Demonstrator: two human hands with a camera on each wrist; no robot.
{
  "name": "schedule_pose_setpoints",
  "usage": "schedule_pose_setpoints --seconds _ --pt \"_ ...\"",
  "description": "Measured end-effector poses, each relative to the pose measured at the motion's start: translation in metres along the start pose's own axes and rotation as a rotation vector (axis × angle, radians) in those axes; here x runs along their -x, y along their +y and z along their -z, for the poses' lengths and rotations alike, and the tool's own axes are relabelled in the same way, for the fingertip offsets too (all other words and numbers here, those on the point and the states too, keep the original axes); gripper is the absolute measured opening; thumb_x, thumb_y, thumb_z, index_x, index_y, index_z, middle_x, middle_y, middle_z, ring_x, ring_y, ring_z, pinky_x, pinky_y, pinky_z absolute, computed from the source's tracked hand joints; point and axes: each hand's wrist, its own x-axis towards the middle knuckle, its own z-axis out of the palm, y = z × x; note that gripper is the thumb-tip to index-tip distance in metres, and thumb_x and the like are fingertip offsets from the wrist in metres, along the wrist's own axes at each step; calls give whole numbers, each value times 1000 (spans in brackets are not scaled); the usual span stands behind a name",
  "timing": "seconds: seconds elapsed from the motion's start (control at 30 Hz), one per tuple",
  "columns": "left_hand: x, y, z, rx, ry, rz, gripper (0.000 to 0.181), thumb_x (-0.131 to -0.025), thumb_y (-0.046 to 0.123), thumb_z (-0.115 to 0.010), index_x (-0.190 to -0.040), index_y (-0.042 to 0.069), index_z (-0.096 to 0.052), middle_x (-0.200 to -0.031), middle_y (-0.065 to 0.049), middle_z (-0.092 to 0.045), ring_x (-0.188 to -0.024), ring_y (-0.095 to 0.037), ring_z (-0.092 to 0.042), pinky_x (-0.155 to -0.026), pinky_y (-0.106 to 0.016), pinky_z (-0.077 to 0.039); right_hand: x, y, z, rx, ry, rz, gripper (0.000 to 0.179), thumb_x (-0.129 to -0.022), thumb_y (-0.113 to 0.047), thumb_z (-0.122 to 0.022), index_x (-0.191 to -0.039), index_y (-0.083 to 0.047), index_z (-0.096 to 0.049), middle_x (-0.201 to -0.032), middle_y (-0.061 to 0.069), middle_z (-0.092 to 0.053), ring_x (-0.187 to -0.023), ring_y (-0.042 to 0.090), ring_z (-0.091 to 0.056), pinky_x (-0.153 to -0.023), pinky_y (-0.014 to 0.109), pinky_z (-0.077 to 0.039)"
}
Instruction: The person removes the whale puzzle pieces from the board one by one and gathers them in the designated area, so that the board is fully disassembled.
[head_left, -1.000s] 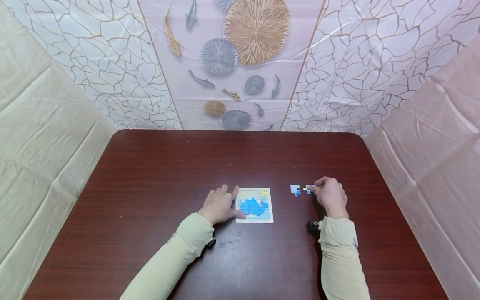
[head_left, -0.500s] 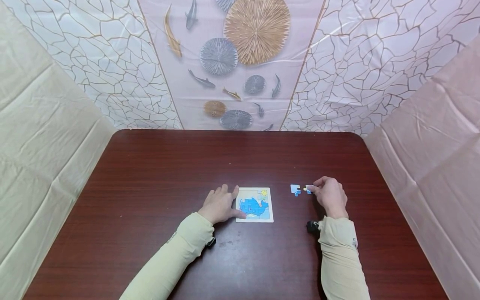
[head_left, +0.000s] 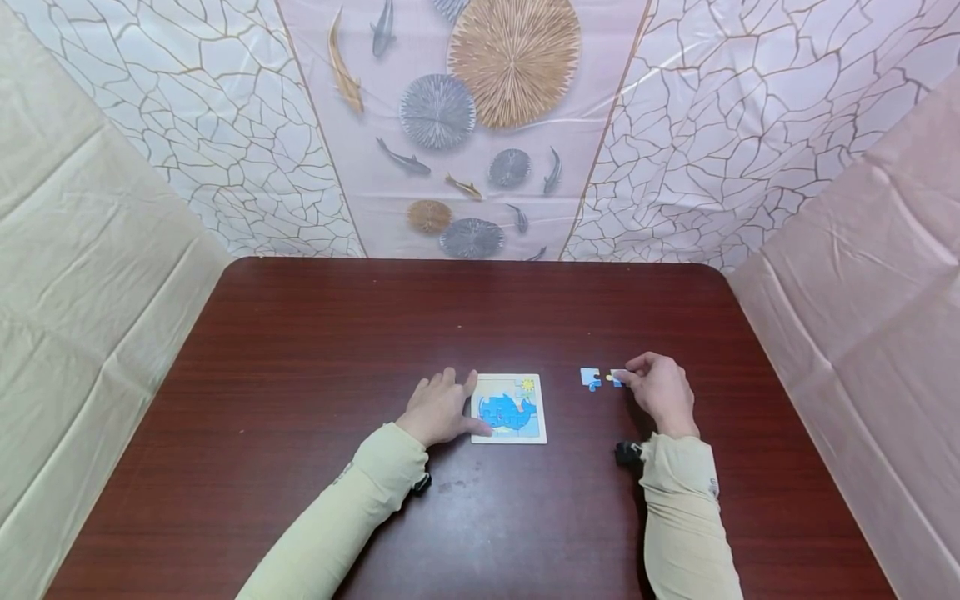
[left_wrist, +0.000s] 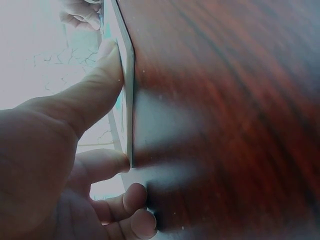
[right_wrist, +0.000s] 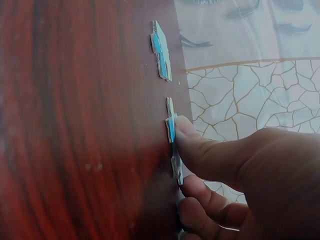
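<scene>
A square jigsaw puzzle (head_left: 512, 414) in a pale frame lies flat mid-table, its picture a blue whale with a yellow sun. My left hand (head_left: 438, 410) rests along its left side. In the left wrist view, the outstretched thumb (left_wrist: 102, 82) presses on the frame's top while the index fingertip touches its edge. To the right, my right hand (head_left: 666, 393) pinches a blue-and-white puzzle piece (right_wrist: 170, 129), which shows a yellow tab. The thumb is on top, with the other fingers curled at the far edge. Just left of it lies another puzzle piece (head_left: 589, 377).
Everything lies on a dark red-brown wooden table (head_left: 337, 317) with rounded back corners. A patterned wall covering (head_left: 510, 192) rises behind it, and plain beige cloth (head_left: 97, 275) hangs at the sides. Each wrist wears a small black camera.
</scene>
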Motion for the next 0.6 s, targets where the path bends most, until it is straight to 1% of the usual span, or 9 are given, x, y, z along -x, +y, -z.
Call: schedule_pose_setpoints --seconds 0.23,0.43,0.6 --pt "1 2 2 2 -5 2 101 -73 68 -71 -150 12 -39 -113 -16 -54 -95 -27 -51 -75 -36 -38 2 -1 2 -25 -19 -4 31 -86 -34 -75 -101 -8 -70 -87 8 -68 -78 26 -59 -65 40 -41" --pt "2 2 3 7 -12 6 100 -73 68 -71 -150 12 -39 -115 -16 -53 -96 -27 -51 -76 -36 -38 2 0 2 -40 -37 3 31 -88 -33 -73 -104 -7 -70 -89 8 -68 -79 26 -59 -64 39 -41" --pt "1 2 1 0 -9 8 101 -73 69 -70 -150 12 -39 -114 -16 -54 -96 -26 -51 -76 -36 -38 2 1 2 -41 -25 3 31 -88 -33 -72 -103 -7 -69 -88 8 -68 -78 25 -59 -63 38 -40"
